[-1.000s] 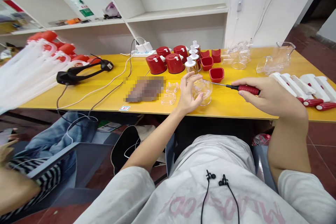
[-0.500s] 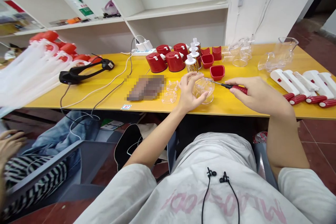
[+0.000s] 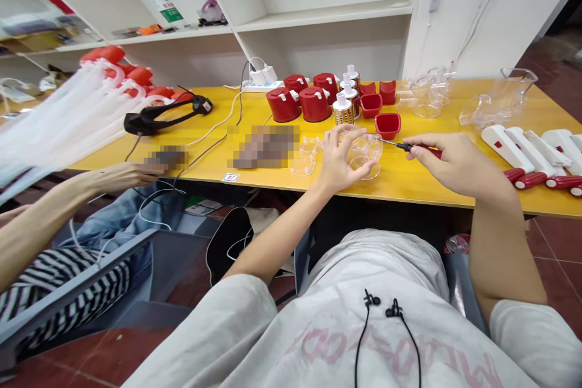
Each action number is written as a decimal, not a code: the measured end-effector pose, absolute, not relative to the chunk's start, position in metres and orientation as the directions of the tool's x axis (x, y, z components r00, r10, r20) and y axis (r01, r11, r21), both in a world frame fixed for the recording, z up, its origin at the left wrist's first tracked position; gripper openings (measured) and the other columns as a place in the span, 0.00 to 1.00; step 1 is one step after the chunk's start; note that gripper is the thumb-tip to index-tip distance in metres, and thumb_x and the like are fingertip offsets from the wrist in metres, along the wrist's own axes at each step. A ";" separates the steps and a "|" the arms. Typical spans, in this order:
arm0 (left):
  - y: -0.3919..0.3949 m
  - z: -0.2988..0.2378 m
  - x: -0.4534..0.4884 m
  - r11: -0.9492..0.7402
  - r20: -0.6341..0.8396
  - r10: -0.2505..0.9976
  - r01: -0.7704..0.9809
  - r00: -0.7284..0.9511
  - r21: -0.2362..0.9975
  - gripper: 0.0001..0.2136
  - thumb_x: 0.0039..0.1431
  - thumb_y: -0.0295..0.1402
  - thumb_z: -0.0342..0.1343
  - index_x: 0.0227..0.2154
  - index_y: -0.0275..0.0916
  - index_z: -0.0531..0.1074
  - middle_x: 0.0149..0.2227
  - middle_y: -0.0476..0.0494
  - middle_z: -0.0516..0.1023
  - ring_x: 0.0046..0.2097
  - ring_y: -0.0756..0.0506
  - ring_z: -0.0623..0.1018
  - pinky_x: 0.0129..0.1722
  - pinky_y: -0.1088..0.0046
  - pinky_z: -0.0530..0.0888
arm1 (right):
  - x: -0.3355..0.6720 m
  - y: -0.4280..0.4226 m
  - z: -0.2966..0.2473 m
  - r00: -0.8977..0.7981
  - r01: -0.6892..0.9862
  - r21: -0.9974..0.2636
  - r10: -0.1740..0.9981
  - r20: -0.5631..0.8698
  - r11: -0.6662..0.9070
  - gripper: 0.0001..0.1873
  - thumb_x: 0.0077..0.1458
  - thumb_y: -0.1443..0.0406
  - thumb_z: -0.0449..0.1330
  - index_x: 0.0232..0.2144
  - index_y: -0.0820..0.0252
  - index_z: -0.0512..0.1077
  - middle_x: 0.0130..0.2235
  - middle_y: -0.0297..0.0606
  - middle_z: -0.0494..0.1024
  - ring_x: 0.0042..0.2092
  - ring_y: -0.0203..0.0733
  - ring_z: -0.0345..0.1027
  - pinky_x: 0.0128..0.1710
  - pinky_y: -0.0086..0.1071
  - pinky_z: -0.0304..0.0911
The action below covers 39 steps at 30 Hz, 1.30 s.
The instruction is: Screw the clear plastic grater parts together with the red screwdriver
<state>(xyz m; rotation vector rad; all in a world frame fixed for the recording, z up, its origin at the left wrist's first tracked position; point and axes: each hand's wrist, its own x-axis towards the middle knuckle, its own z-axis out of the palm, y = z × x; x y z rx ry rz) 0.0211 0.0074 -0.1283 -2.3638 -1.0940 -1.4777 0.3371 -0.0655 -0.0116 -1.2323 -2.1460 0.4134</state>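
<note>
My left hand [image 3: 342, 160] is wrapped round a clear plastic part [image 3: 371, 148] with a round rim, steadying it on the yellow table. In my right hand [image 3: 448, 160] is a screwdriver [image 3: 404, 146] with a red and black handle. Its thin shaft points left, and the tip is at the upper edge of the clear part. Whether the tip sits in a screw is too small to tell. Just left of my left hand lie two small clear plastic pieces [image 3: 303, 164].
Red round housings [image 3: 316, 104], perforated metal drums [image 3: 342, 111] and red cups [image 3: 388, 125] stand behind my hands. White handles [image 3: 507, 147] with red grips lie at right, clear hoppers [image 3: 518, 88] behind them. At left are a black headset [image 3: 145, 121] and a co-worker's hand [image 3: 131, 176].
The co-worker's arm has reached in from the left to the table edge, with a blurred-out object at the hand. My view has shifted slightly; my hands keep their hold.
</note>
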 end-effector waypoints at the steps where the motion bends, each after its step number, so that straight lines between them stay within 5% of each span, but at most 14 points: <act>1: 0.007 -0.129 0.021 -0.714 0.822 0.511 0.657 0.251 0.244 0.33 0.74 0.56 0.73 0.74 0.49 0.78 0.72 0.32 0.78 0.73 0.28 0.77 0.78 0.43 0.71 | 0.337 -0.066 -0.012 -0.364 0.661 -0.546 0.856 0.367 0.515 0.22 0.82 0.60 0.63 0.64 0.55 0.94 0.53 0.44 0.99 0.42 0.55 0.89 0.46 0.47 0.79; 6: 0.007 -0.131 0.022 -0.681 0.789 0.559 0.683 0.254 0.263 0.35 0.73 0.56 0.75 0.76 0.49 0.78 0.75 0.31 0.77 0.75 0.27 0.76 0.79 0.44 0.70 | 0.341 -0.065 -0.013 -0.344 0.633 -0.559 0.842 0.417 0.535 0.22 0.74 0.63 0.69 0.64 0.54 0.95 0.61 0.46 0.97 0.59 0.65 0.94 0.64 0.56 0.85; 13: 0.004 -0.130 0.025 -0.675 0.809 0.534 0.699 0.245 0.235 0.35 0.73 0.56 0.75 0.75 0.48 0.78 0.74 0.32 0.78 0.74 0.27 0.77 0.78 0.46 0.68 | 0.337 -0.064 -0.014 -0.313 0.624 -0.573 0.842 0.440 0.531 0.19 0.74 0.62 0.69 0.59 0.52 0.96 0.60 0.47 0.98 0.59 0.67 0.94 0.66 0.60 0.84; 19: 0.005 -0.131 0.027 -0.696 0.833 0.504 0.680 0.230 0.233 0.34 0.75 0.57 0.74 0.75 0.47 0.78 0.73 0.32 0.79 0.73 0.28 0.77 0.77 0.47 0.68 | 0.340 -0.050 -0.018 -0.260 0.536 -0.753 0.923 0.282 0.381 0.20 0.75 0.53 0.70 0.57 0.53 0.94 0.49 0.47 0.98 0.43 0.55 0.87 0.44 0.46 0.76; 23: 0.007 -0.133 0.026 -0.684 0.822 0.520 0.690 0.232 0.238 0.36 0.73 0.57 0.74 0.76 0.48 0.78 0.74 0.31 0.78 0.73 0.27 0.77 0.77 0.45 0.68 | 0.346 -0.040 -0.022 -0.275 0.353 -0.911 0.955 0.115 0.212 0.24 0.71 0.45 0.75 0.55 0.55 0.92 0.47 0.49 0.97 0.26 0.36 0.57 0.27 0.38 0.49; 26: 0.007 -0.133 0.026 -0.669 0.815 0.533 0.703 0.227 0.241 0.36 0.72 0.58 0.75 0.76 0.49 0.77 0.74 0.32 0.78 0.73 0.27 0.77 0.77 0.45 0.69 | 0.347 -0.037 -0.025 -0.284 0.269 -0.956 0.958 0.038 0.118 0.28 0.68 0.41 0.78 0.54 0.56 0.91 0.47 0.51 0.96 0.24 0.33 0.50 0.25 0.37 0.43; 29: 0.007 -0.133 0.027 -0.695 0.843 0.487 0.686 0.227 0.217 0.35 0.74 0.58 0.74 0.75 0.49 0.77 0.73 0.32 0.79 0.72 0.28 0.78 0.76 0.46 0.70 | 0.346 -0.038 -0.026 -0.289 0.355 -0.915 0.953 0.091 0.195 0.28 0.69 0.41 0.78 0.56 0.54 0.91 0.47 0.50 0.97 0.27 0.39 0.64 0.27 0.38 0.57; 32: 0.006 -0.132 0.027 -0.698 0.852 0.471 0.687 0.228 0.202 0.34 0.75 0.58 0.73 0.75 0.49 0.76 0.72 0.33 0.79 0.71 0.29 0.78 0.75 0.47 0.70 | 0.342 -0.042 -0.025 -0.259 0.468 -0.817 0.936 0.238 0.337 0.21 0.69 0.46 0.78 0.55 0.51 0.92 0.47 0.47 0.97 0.45 0.55 0.88 0.49 0.48 0.81; 35: 0.006 -0.132 0.026 -0.671 0.829 0.510 0.709 0.230 0.216 0.35 0.74 0.59 0.73 0.76 0.49 0.76 0.74 0.32 0.78 0.72 0.28 0.77 0.77 0.46 0.70 | 0.336 -0.047 -0.022 -0.215 0.523 -0.764 0.926 0.311 0.378 0.16 0.69 0.53 0.76 0.53 0.50 0.93 0.50 0.45 0.97 0.52 0.62 0.92 0.61 0.57 0.83; 39: 0.005 -0.131 0.026 -0.653 0.785 0.574 0.708 0.231 0.269 0.37 0.72 0.59 0.75 0.76 0.48 0.76 0.75 0.30 0.77 0.74 0.27 0.76 0.79 0.44 0.69 | 0.330 -0.053 -0.016 -0.218 0.590 -0.704 0.918 0.332 0.395 0.16 0.69 0.56 0.73 0.54 0.51 0.93 0.48 0.44 0.97 0.48 0.59 0.90 0.55 0.52 0.83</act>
